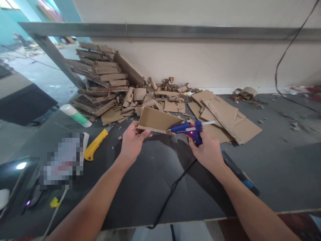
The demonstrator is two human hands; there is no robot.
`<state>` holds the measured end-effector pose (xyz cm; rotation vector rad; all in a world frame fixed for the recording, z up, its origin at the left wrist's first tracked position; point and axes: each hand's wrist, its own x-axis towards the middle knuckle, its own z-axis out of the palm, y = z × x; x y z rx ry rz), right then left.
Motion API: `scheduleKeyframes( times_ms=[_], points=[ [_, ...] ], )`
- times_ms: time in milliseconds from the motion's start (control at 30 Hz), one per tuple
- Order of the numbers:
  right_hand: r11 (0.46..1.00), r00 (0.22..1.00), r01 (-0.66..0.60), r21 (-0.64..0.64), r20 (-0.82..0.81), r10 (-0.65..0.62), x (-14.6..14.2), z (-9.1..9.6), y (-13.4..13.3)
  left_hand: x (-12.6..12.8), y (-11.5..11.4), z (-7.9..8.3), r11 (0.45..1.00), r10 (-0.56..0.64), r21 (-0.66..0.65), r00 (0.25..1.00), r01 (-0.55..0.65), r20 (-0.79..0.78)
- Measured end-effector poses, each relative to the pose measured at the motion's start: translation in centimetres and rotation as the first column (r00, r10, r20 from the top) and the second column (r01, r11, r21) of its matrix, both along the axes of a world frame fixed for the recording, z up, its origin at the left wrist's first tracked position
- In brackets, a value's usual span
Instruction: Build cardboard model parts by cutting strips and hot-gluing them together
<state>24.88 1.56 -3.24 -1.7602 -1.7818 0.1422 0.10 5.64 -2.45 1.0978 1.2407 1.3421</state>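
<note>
My left hand (132, 140) pinches the left end of a cardboard piece (159, 117), which has a strip of exposed corrugation along its near edge. In my right hand (208, 150) is a blue hot glue gun (187, 128), its red light lit and a white glue stick standing out of its back end. The gun's nozzle points left and meets the corrugated edge near its right end; whether glue is coming out is too small to see. A black cord (173, 190) runs over the table below the gun.
Stacked cardboard pieces (107, 77) rise at the back left, beside a heap of scraps (150, 97). Flat cardboard sheets (225, 117) lie right of centre. A yellow utility knife (96, 145), a white-and-green tube (75, 115) and a dark tool (239, 172) rest nearby. A metal rail (160, 30) spans the back.
</note>
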Motion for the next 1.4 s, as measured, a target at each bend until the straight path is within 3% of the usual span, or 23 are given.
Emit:
scheduleKeyframes(
  times_ms=[333, 1400],
  points=[
    [1.000, 1.000, 0.000, -0.023, -0.019, -0.001, 0.1, 0.9, 0.0, -0.4, 0.3, -0.1, 0.999, 0.039, 0.001, 0.999, -0.039, 0.019],
    [0.995, 0.999, 0.029, -0.099, -0.038, -0.033, 0.8, 1.2, 0.2, -0.9, 0.8, -0.4, 0.996, 0.086, 0.008, 0.992, -0.087, 0.092]
  ],
)
